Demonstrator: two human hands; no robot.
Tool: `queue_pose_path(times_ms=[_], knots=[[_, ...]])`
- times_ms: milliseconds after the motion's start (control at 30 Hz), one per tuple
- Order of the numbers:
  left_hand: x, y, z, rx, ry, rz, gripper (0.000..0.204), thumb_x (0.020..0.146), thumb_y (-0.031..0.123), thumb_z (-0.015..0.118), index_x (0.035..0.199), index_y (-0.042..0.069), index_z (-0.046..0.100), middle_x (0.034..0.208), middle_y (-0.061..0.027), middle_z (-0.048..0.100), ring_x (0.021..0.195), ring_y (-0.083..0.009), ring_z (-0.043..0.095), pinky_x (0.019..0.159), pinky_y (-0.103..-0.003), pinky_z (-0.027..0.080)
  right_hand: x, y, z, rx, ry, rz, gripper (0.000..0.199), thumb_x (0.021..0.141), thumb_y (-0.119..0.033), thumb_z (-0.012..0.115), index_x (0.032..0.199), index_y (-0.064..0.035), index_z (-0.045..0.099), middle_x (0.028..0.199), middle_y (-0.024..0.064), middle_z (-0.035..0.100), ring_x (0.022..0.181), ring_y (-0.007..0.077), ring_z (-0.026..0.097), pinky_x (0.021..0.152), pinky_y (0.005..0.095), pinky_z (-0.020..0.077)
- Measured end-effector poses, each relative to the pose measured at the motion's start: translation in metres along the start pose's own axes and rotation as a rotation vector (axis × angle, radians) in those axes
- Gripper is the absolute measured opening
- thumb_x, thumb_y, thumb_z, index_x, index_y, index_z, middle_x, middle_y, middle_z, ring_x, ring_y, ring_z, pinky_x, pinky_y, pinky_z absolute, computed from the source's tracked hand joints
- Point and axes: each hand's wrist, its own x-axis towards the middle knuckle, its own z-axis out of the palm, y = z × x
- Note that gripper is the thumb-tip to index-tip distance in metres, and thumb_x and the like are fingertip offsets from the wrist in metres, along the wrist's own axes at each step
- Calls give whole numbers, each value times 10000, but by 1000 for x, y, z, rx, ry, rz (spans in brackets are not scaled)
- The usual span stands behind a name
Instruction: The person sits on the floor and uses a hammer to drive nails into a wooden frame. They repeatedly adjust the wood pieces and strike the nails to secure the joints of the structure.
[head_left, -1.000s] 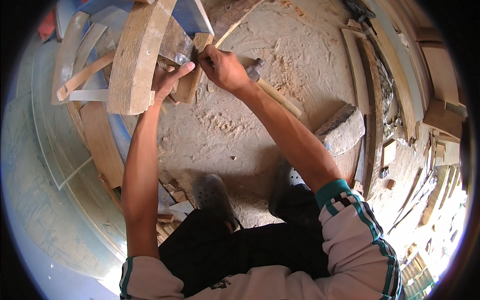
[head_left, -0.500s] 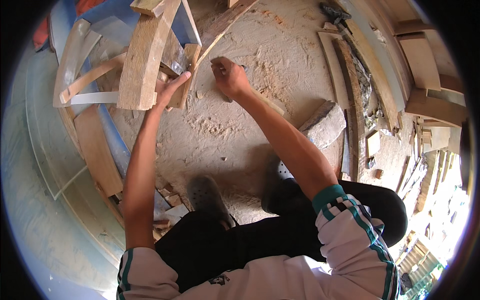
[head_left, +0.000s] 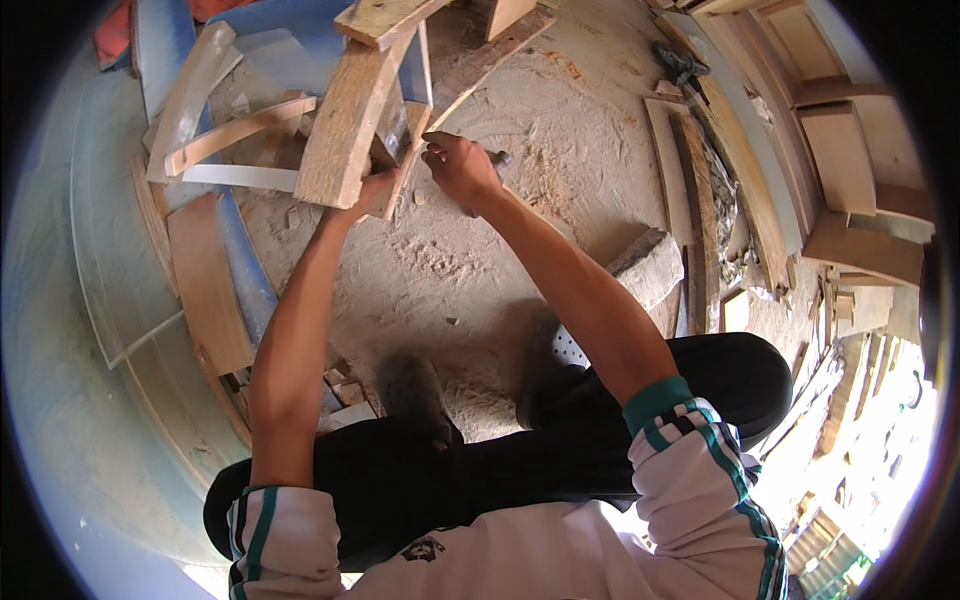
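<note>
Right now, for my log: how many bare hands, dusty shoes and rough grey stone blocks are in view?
Bare hands: 2 (left hand on a narrow wooden strip, right hand)
Dusty shoes: 2
Rough grey stone block: 1
Total: 5

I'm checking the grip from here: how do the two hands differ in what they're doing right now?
The left hand lies against the lower end of a thick curved plank, mostly hidden behind the wood; the right hand is in plain view, closed around a small dark tool. The left arm runs nearly straight up; the right arm slants in from the lower right. Both meet at a thin wooden stick over the sawdust floor.
</note>
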Motion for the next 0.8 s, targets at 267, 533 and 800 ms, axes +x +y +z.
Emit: queue_pose_path(times_ms=[267, 533, 800], knots=[[7, -12, -4, 89, -25, 102, 333, 785, 127, 827, 1042, 28, 640, 962, -77, 660, 891, -203, 625, 819, -349, 510, 14, -11, 12, -63, -33, -9, 227, 903, -288, 650, 1045, -136, 741, 957, 193, 699, 891, 385, 681, 781, 446, 542], [-4, 10, 12, 345, 186, 228, 707, 781, 567, 762, 1218, 36, 601, 1143, -102, 635, 1073, -227, 606, 891, -333, 503, 13, -3, 12, -4, 24, -54, 252, 914, -277, 633, 1065, -101, 732, 913, 215, 695, 846, 387, 689, 733, 428, 546], [2, 8, 16, 98, 164, 44, 958, 664, 370, 925, 1327, -100, 417, 1239, -216, 566, 1136, -251, 590, 921, -336, 506, 9, -4, 14, 98, 55, -113, 232, 903, -266, 602, 933, -64, 713, 892, 228, 679, 849, 433, 657, 748, 483, 536]])
